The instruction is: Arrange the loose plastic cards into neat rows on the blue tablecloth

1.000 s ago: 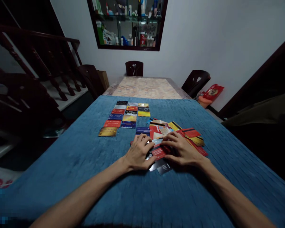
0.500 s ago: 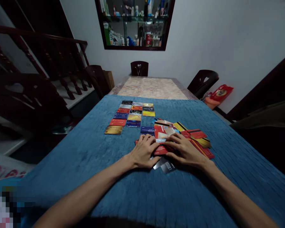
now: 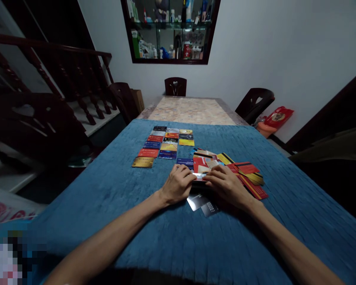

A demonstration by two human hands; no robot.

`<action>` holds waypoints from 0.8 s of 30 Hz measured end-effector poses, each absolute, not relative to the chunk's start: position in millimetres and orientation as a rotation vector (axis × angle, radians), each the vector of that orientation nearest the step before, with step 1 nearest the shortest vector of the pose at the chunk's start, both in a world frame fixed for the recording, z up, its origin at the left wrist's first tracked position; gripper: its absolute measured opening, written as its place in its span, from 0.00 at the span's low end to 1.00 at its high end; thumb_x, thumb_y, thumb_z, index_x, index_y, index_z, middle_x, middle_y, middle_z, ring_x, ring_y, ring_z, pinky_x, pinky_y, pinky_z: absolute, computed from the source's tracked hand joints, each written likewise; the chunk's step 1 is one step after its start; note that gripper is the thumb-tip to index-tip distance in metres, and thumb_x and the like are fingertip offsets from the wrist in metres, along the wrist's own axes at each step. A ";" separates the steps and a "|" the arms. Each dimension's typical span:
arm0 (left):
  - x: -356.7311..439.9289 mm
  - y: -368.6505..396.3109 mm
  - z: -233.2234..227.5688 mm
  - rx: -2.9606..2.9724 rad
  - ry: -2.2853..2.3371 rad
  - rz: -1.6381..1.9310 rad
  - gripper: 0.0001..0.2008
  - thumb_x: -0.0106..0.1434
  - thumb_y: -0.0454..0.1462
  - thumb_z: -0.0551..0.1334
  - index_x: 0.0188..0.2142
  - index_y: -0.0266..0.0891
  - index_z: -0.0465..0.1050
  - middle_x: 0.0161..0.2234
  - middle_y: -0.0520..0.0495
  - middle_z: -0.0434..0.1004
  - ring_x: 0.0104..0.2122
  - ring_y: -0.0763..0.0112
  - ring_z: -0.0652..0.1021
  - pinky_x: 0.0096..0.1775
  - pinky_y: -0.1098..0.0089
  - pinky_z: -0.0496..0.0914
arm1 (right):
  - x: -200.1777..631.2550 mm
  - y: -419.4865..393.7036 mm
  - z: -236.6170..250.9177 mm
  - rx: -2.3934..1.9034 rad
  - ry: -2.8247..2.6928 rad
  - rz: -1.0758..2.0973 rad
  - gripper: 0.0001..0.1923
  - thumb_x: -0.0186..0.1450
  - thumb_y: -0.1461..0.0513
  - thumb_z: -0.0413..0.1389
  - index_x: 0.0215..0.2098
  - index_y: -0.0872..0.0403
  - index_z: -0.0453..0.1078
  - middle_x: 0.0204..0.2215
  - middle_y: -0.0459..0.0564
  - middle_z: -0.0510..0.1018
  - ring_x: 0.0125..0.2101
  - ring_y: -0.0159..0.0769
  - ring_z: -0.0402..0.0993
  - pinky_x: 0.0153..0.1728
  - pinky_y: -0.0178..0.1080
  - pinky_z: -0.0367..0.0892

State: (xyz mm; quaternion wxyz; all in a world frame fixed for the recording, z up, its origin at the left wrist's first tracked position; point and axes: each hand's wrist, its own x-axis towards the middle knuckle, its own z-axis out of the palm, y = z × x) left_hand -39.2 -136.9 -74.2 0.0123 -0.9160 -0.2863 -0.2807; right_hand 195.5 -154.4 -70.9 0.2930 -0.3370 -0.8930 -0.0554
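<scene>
Blue cloth (image 3: pixel 106 206) covered the table where, at frame centre, the left hand (image 3: pixel 176 184) and right hand (image 3: pixel 225 185) pinched a silvery card (image 3: pixel 199 176) between closed fingers above the loose card pile (image 3: pixel 240 170), with neat card rows (image 3: pixel 164 143) higher up.

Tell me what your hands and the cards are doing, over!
Left hand and right hand pinch one card between them. Loose card pile beside the right hand. Neat card rows beyond.

Dim room, white wall (image 3: pixel 269 43), dark chairs (image 3: pixel 175 86), wooden banister (image 3: pixel 62 75)
</scene>
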 end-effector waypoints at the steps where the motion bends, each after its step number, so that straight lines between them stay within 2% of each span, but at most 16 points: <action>1: -39.5 -136.3 -73.7 -2.842 -0.887 -0.921 0.11 0.66 0.31 0.54 0.42 0.37 0.75 0.38 0.42 0.79 0.43 0.60 0.73 0.46 0.58 0.64 | 194.6 -153.9 -72.2 -0.898 -2.360 -0.158 0.11 0.71 0.61 0.52 0.45 0.49 0.77 0.36 0.53 0.82 0.41 0.43 0.71 0.42 0.49 0.71; 7: -40.0 -134.3 -67.9 -2.804 -1.010 -1.307 0.11 0.68 0.31 0.55 0.45 0.37 0.74 0.37 0.43 0.78 0.40 0.64 0.74 0.44 0.61 0.67 | 183.2 -155.8 -70.2 -0.878 -2.214 -0.106 0.11 0.71 0.63 0.51 0.43 0.49 0.76 0.33 0.51 0.81 0.38 0.41 0.70 0.41 0.49 0.70; 12: -41.3 -135.0 -62.3 -2.828 -1.058 -1.509 0.16 0.66 0.30 0.56 0.51 0.40 0.73 0.38 0.45 0.78 0.39 0.65 0.75 0.44 0.62 0.70 | 174.7 -159.9 -62.8 -0.931 -2.180 -0.008 0.10 0.69 0.62 0.52 0.43 0.49 0.76 0.32 0.51 0.80 0.38 0.43 0.69 0.42 0.51 0.69; 18: -44.5 -135.3 -60.7 -2.868 -0.939 -1.495 0.15 0.67 0.29 0.55 0.47 0.41 0.77 0.38 0.46 0.75 0.40 0.67 0.74 0.44 0.65 0.71 | 167.1 -163.6 -58.5 -0.949 -2.149 0.013 0.10 0.69 0.62 0.54 0.45 0.48 0.75 0.32 0.51 0.78 0.37 0.43 0.68 0.42 0.48 0.67; 24: -43.8 -135.8 -58.9 -2.899 -0.817 -1.513 0.16 0.68 0.31 0.56 0.52 0.42 0.74 0.39 0.46 0.73 0.40 0.68 0.73 0.43 0.67 0.71 | 160.7 -164.9 -58.4 -0.967 -2.084 0.015 0.09 0.69 0.62 0.53 0.44 0.48 0.75 0.30 0.50 0.77 0.38 0.44 0.70 0.43 0.48 0.67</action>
